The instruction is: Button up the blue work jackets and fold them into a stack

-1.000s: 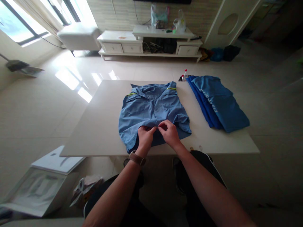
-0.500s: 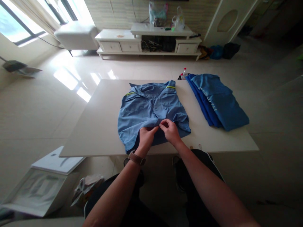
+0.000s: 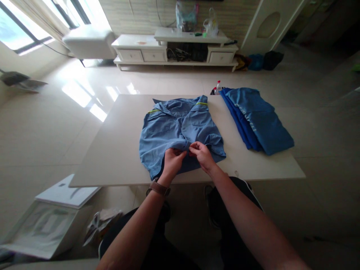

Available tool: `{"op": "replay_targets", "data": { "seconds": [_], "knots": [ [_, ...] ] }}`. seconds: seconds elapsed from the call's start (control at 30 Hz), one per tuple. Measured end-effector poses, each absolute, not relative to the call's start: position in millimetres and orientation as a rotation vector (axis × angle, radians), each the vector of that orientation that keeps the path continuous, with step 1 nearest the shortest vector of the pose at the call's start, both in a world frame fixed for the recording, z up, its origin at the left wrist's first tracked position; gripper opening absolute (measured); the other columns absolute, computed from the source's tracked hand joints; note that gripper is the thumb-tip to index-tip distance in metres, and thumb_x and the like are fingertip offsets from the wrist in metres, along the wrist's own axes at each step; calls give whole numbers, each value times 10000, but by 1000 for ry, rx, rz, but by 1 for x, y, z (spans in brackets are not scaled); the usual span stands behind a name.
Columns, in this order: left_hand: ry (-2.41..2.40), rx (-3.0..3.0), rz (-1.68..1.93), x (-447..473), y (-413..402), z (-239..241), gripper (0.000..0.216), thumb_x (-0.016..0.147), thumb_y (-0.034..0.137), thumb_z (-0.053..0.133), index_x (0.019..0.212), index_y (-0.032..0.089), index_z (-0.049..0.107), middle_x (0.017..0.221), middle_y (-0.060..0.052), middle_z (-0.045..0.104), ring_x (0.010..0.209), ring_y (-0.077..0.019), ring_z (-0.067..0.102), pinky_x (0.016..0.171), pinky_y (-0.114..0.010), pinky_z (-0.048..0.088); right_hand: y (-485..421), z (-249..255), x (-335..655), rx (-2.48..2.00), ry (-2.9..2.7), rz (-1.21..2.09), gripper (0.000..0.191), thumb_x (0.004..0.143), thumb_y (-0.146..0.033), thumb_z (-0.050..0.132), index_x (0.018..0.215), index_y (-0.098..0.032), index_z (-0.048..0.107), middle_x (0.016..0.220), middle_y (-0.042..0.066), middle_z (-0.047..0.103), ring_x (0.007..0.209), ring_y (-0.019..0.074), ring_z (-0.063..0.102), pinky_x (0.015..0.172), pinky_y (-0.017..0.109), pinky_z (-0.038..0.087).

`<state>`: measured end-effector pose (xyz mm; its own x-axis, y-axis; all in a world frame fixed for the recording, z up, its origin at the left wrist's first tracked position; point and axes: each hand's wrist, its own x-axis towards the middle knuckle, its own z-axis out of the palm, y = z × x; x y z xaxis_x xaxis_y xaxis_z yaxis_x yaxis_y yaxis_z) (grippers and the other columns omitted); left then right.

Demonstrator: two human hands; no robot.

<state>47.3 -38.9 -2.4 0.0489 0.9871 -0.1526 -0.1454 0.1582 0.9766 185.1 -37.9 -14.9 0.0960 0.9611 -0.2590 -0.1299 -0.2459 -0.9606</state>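
A light blue shirt point(image 3: 165, 129) with yellow shoulder stripes lies front side up on the white table point(image 3: 107, 150), its collar toward the far edge. My left hand point(image 3: 173, 160) pinches the shirt's front edge near the lower hem, its fingers partly under the cloth. Close beside it, my right hand point(image 3: 203, 155) pinches the other side of the front opening. The fingertips nearly meet there; any button between them is too small to make out. A brown-strapped watch point(image 3: 159, 187) is on my left wrist.
Folded blue garments point(image 3: 261, 123) are stacked at the table's right. Bottles with red caps point(image 3: 218, 88) stand beyond the far edge. A white TV cabinet point(image 3: 154, 56) lines the wall. A box point(image 3: 45, 225) and a plastic bag point(image 3: 102, 223) sit at lower left.
Both hands stay at the shirt's front opening, with small finger shifts; the left fingers have curled slightly further under the cloth. The whole view has shifted slightly.
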Motion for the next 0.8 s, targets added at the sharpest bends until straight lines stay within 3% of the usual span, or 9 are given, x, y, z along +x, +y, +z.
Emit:
{"op": "replay_targets", "data": {
  "seconds": [0.1, 0.2, 0.3, 0.4, 0.53, 0.67, 0.8],
  "knots": [
    [1163, 967, 1088, 48, -40, -6, 207, 654, 189, 794, 846, 121, 756, 844, -88, 793, 765, -206, 731, 720, -289, 561, -39, -15, 184, -1487, -1077, 1154, 294, 774, -458, 679, 931, -219, 612, 853, 8, 652, 714, 160, 616, 688, 296, 529],
    [1162, 1035, 915, 40, -40, -9, 144, 630, 195, 825, 735, 136, 746, 741, -70, 769, 654, -180, 697, 613, -255, 530, -41, -16, 184, -1646, -1241, 992, 341, 793, -468, 701, 1003, -205, 645, 926, 36, 686, 782, 174, 634, 736, 301, 526],
    [1041, 1119, 425, 18, -38, 0, 205, 633, 298, 872, 614, 158, 724, 620, -77, 727, 538, -175, 663, 507, -246, 490, -43, -20, 183, -1816, -1381, 942, 212, 778, -304, 712, 954, -194, 668, 876, 31, 710, 784, 171, 651, 768, 294, 511],
    [899, 1140, 56, -6, -34, 17, 328, 697, 469, 849, 631, 163, 750, 636, -129, 739, 535, -204, 692, 450, -242, 450, -44, -23, 183, -1917, -1536, 906, 129, 771, -200, 677, 900, -195, 685, 860, 38, 733, 793, 173, 666, 771, 285, 495],
    [1015, 1161, 283, -19, -25, 20, 426, 743, 568, 782, 649, 154, 744, 604, -120, 720, 488, -184, 662, 395, -214, 336, -49, -23, 183, -1984, -1678, 881, 211, 782, -232, 683, 992, -215, 703, 864, 42, 748, 797, 193, 679, 723, 280, 476],
    [1303, 1368, 593, -11, -17, -8, 215, 691, 384, 805, 709, 173, 763, 662, -64, 740, 570, -170, 659, 517, -234, 451, -57, -23, 183, -2128, -1859, 890, 283, 780, -296, 702, 1059, -253, 698, 872, 55, 750, 835, 235, 702, 711, 297, 469],
    [1341, 1767, 435, 0, -22, -34, 172, 747, 254, 744, 890, 187, 810, 939, -102, 800, 846, -231, 728, 811, -308, 546, -58, -27, 180, -2241, -1985, 840, 291, 838, -373, 669, 1101, -248, 672, 1027, 115, 752, 950, 286, 709, 779, 350, 497]
  ]
}}
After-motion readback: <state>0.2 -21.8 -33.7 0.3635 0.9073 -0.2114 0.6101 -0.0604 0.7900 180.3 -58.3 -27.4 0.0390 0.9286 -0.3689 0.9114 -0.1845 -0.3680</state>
